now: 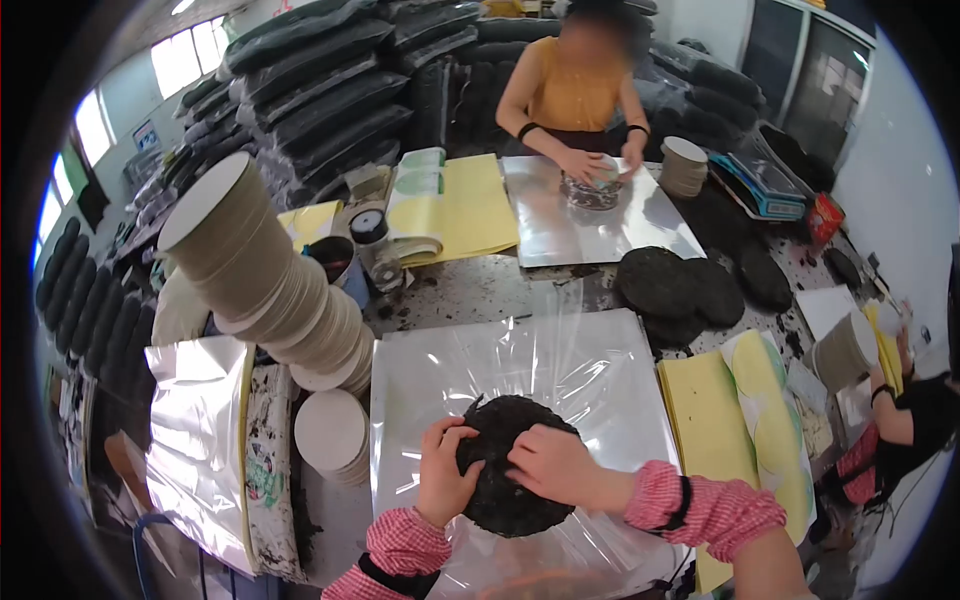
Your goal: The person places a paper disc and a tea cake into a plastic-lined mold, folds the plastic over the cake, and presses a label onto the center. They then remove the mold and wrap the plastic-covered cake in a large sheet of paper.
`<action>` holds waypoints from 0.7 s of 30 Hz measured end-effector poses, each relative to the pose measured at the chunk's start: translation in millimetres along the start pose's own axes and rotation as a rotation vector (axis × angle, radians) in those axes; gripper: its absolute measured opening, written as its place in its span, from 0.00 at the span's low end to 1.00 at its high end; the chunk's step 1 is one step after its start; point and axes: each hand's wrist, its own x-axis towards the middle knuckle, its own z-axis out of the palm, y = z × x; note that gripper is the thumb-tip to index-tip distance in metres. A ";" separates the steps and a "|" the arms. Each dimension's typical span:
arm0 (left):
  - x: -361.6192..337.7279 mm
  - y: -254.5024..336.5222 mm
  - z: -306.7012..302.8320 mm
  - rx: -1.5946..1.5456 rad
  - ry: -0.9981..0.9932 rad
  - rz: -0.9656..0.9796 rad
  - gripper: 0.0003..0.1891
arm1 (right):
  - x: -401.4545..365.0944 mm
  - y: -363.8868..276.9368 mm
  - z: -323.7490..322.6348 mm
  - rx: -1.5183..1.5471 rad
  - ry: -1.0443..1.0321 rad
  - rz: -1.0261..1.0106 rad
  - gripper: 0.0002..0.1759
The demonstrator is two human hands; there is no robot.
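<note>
"Left hand (447, 472) on the cake (517, 508), thumb and fingers parted at its edge!"

"And the right hand (552, 466)?"

"Fingers bent over the cake's top. Whether they grip, I can't tell!"

"So the cake lies beneath the right hand, just right of the left, over clear film (545, 362)."

"Pale discs (332, 432) left of the left hand, yellow sheets (703, 405) right of the right!"

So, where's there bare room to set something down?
Probably the crumb-strewn strip between the jar and the dark slabs, beyond the film. Crowded: disc stacks left, yellow paper right, and the near middle, where left hand and right hand touch another slab.
</note>
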 end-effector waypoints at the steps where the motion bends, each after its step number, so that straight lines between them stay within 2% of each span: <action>1: 1.3 3.6 1.9 0.062 -0.002 -0.003 0.23 | -3.5 10.4 -4.0 0.059 0.238 -0.180 0.27; 2: 3.0 7.2 6.1 0.124 -0.016 0.002 0.23 | -6.5 12.6 -3.1 0.065 0.225 -0.175 0.27; 4: 6.5 9.9 17.6 0.212 -0.026 0.082 0.22 | -13.9 17.4 -3.7 0.096 0.065 -0.154 0.37; 5: 9.0 13.8 18.5 0.410 -0.059 0.143 0.22 | -14.7 20.1 5.4 0.119 0.059 -0.115 0.45; 6: 10.8 18.8 18.2 0.609 -0.091 0.201 0.22 | -14.1 17.4 3.6 0.116 0.061 -0.111 0.45; 7: 13.9 26.9 5.3 0.634 -0.111 0.325 0.28 | -13.5 13.4 0.0 0.094 0.017 -0.052 0.49; 8: 21.3 26.2 -2.6 0.633 -0.120 0.326 0.28 | -12.3 10.5 0.8 0.079 -0.027 0.012 0.54; 9: 24.2 23.5 -9.5 0.519 -0.363 0.305 0.33 | -9.0 8.9 4.3 0.073 -0.076 0.069 0.60; 10: 21.4 21.7 -10.7 0.391 -0.602 0.268 0.38 | -2.8 2.9 1.6 -0.055 -0.092 0.088 0.60; 11: 22.5 16.5 -4.2 0.531 -0.600 0.344 0.49 | -1.7 -1.0 11.9 -0.080 -0.084 0.129 0.57; 13: 21.5 12.4 12.4 0.646 -0.618 0.336 0.50 | 3.1 0.4 36.6 -0.101 -0.063 0.181 0.55; 15: 14.9 -12.3 47.2 0.813 -0.567 0.267 0.51 | 1.7 4.5 55.0 -0.285 0.003 0.191 0.43; 16: 20.5 -7.4 44.5 0.814 -0.567 0.277 0.51 | 2.2 3.1 49.4 -0.289 0.008 0.198 0.43; 18: 32.8 -0.8 24.2 0.621 -0.727 0.319 0.45 | 7.6 -2.3 39.8 -0.199 -0.070 0.254 0.35; 19: 30.7 11.4 7.2 0.438 -0.651 0.326 0.40 | 2.2 2.9 36.4 -0.169 0.034 0.141 0.25; 20: 22.0 9.5 -1.3 0.321 -0.551 0.422 0.32 | -4.8 10.6 27.5 -0.179 0.059 0.140 0.25; 21: 8.8 15.2 -17.5 0.260 -0.543 0.481 0.27 | -15.9 16.3 15.2 0.063 0.092 -0.011 0.19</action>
